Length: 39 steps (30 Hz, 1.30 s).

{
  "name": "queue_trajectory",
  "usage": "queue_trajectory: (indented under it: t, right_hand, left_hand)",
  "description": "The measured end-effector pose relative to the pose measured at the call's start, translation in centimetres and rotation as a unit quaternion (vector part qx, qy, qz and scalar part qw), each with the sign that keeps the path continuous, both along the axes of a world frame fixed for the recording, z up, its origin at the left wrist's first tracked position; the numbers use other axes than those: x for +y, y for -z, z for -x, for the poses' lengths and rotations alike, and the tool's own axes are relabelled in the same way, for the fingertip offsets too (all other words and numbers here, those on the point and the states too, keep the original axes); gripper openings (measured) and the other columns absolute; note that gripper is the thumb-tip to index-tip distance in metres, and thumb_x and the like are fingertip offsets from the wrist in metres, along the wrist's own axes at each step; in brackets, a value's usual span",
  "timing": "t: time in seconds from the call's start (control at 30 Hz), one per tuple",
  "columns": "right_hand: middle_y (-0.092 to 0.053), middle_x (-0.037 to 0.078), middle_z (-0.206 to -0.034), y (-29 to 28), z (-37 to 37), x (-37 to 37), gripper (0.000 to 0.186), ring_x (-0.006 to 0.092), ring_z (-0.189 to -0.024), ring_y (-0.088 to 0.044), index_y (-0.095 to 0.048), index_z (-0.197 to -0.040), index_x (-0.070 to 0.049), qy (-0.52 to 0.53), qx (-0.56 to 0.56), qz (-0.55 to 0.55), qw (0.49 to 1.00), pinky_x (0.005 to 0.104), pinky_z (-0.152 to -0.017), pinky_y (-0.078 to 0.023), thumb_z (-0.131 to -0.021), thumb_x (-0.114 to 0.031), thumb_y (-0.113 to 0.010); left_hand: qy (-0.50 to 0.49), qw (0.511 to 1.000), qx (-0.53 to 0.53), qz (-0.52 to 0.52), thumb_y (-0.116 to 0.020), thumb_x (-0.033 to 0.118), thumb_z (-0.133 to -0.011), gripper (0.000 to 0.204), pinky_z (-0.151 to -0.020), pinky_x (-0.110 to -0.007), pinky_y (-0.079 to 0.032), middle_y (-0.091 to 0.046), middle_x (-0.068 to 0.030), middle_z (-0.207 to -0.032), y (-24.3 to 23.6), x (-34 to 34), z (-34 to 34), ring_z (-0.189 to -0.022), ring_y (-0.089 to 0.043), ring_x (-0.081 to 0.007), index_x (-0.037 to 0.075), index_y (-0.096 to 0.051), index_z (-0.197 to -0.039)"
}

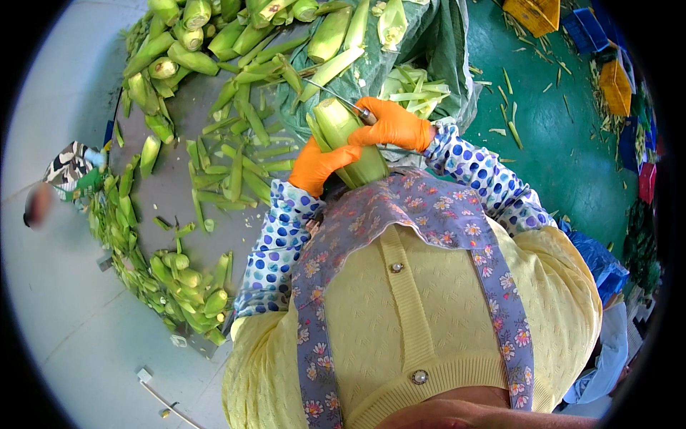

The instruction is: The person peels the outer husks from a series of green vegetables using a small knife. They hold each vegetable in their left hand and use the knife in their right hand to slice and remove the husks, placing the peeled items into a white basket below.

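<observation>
In the head view, my left hand [321,164], in an orange glove, is closed around the lower part of a green corn ear [331,121], whose pale cut end points away from me against my apron [393,200]. My right hand [393,125], also gloved in orange, grips the handle of a knife [366,114] at the right side of the same ear; the thin blade extends up and left past the ear's top. Just beyond is a green sack [429,43] with pale husks [411,91] at its opening.
A grey table [171,214] bears piles of corn ears [189,57] and loose husk strips [236,171]. A co-worker [71,171] is at the far left. Yellow [536,14] and blue crates [582,32] line the green floor [543,143] at right; a blue bag [600,264] lies beside me.
</observation>
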State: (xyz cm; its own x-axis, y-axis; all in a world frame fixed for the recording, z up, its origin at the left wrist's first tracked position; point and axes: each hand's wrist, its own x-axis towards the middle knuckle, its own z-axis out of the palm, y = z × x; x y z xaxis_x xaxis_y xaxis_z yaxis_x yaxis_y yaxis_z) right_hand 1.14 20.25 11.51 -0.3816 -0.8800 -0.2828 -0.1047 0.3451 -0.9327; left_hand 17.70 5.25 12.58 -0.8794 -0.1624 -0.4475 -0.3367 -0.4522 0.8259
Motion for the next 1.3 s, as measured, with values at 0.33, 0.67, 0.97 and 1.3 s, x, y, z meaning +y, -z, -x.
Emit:
queue_trajectory:
  t: [0.33,0.67,0.97,1.3]
  right_hand:
    - [-0.07,0.027,-0.098,-0.3,-0.6,-0.5,0.052,0.0446,-0.096,-0.067,-0.062,-0.122,-0.003,0.002,0.163,-0.033,0.986,0.0476,-0.084,-0.054,-0.078,-0.031,-0.069]
    - [-0.06,0.003,-0.075,2.2,0.4,0.3,0.027,0.0125,-0.064,-0.06,-0.067,-0.108,-0.005,0.089,-0.156,0.036,0.983,0.0285,-0.055,-0.047,-0.082,-0.012,-0.067]
    - [-0.056,0.0,-0.069,3.4,0.6,0.9,0.018,0.0105,-0.058,-0.054,-0.062,-0.089,-0.009,0.07,-0.313,0.074,0.944,0.0283,-0.05,-0.041,-0.074,-0.009,-0.073]
    - [-0.058,-0.002,-0.071,2.3,1.1,0.5,0.021,0.0073,-0.061,-0.051,-0.067,-0.094,-0.005,0.147,-0.094,0.091,0.98,0.0267,-0.053,-0.041,-0.074,-0.004,-0.073]
  left_hand:
    - [0.019,0.997,-0.026,0.067,-0.056,-0.006,-0.067,0.059,-0.084,-0.032,-0.051,-0.07,-0.008,-0.11,2.3,-0.6,0.6,-0.097,-0.066,-0.0249,0.0,-0.061,-0.126]
    - [0.053,0.998,0.016,0.034,-0.056,-0.005,-0.075,0.051,-0.077,-0.03,-0.052,-0.071,-0.0083,-0.106,2.3,-1.9,0.0,-0.091,-0.065,-0.0193,-0.002,-0.064,-0.125]
    - [0.128,0.966,0.133,0.18,-0.066,0.003,-0.088,0.028,-0.081,-0.033,-0.054,-0.074,-0.01,-0.105,5.3,-3.3,1.4,-0.095,-0.07,-0.0228,-0.002,-0.07,-0.115]
    - [-0.035,0.996,0.058,-0.059,-0.065,0.005,-0.094,0.031,-0.094,-0.035,-0.055,-0.071,-0.0124,-0.12,2.5,-3.7,2.1,-0.105,-0.07,-0.0219,-0.003,-0.065,-0.124]
